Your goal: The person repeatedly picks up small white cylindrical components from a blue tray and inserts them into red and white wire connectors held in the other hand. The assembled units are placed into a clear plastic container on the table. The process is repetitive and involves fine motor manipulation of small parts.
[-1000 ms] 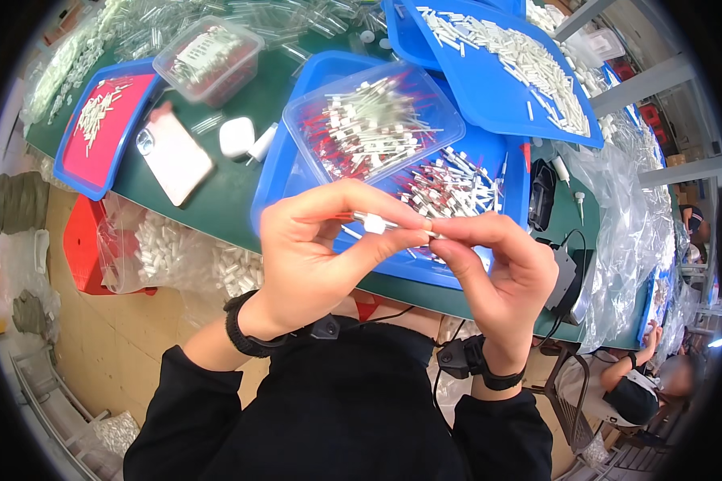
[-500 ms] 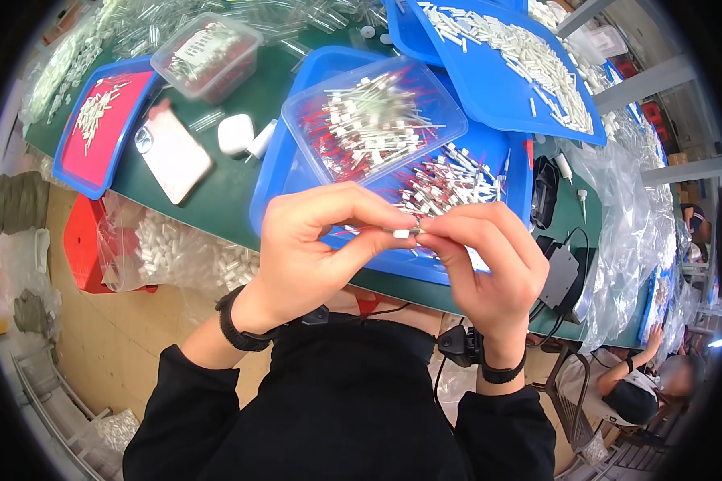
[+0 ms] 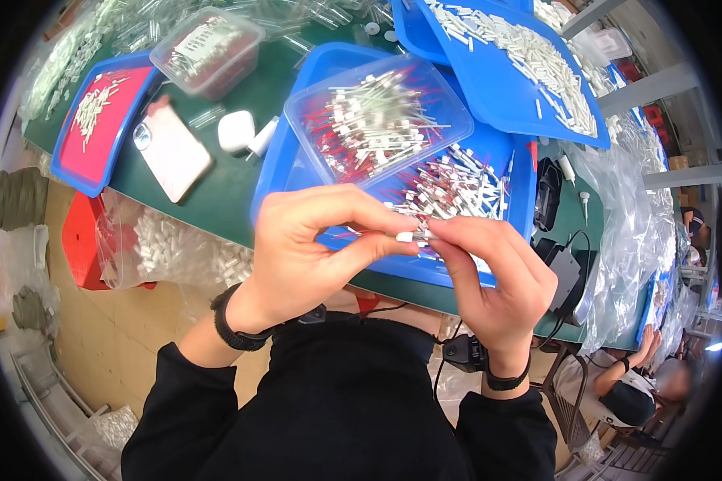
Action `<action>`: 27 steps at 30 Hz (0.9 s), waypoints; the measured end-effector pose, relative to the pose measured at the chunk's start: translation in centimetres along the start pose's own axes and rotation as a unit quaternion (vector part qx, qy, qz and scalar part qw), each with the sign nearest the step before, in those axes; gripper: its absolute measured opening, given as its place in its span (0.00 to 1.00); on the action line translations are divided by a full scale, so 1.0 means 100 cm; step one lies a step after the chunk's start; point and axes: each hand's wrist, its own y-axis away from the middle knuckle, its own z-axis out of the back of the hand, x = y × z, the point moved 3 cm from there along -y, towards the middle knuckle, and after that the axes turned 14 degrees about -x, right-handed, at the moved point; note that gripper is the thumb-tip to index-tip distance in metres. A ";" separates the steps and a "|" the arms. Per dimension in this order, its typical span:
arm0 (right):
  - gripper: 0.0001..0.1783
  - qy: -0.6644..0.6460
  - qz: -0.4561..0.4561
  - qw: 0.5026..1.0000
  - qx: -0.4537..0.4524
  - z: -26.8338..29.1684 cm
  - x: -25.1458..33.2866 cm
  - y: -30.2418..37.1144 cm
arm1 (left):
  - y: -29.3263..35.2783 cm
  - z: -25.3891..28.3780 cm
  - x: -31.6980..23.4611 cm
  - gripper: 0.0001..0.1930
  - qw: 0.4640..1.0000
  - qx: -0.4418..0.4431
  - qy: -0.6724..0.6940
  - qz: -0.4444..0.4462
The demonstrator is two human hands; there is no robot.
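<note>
My left hand [image 3: 309,248] and my right hand [image 3: 497,276] meet fingertip to fingertip over the near edge of a blue tray [image 3: 297,164]. Between them they pinch a small white tube piece [image 3: 409,236] with a thin metal pin. Just behind my fingers the tray holds a heap of white and red pinned parts [image 3: 457,184]. A clear plastic box [image 3: 377,120] of the same parts rests tilted on the tray's far side.
A second blue tray [image 3: 489,104] of white tubes lies behind. At left are a red-lined blue tray [image 3: 96,128], a clear lidded box [image 3: 208,48], a white phone [image 3: 172,152] and a bag of white pieces [image 3: 168,248]. Black adapters [image 3: 561,272] sit right; another person [image 3: 634,385] works lower right.
Both hands have shifted slightly down and toward me while staying together on the small piece. My fingers have re-gripped it; the view has tilted a little.
</note>
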 end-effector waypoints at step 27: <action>0.13 0.119 0.018 0.987 0.104 0.009 -0.020 -0.006 | -0.029 -0.006 0.002 0.20 0.966 0.113 -0.199 -0.120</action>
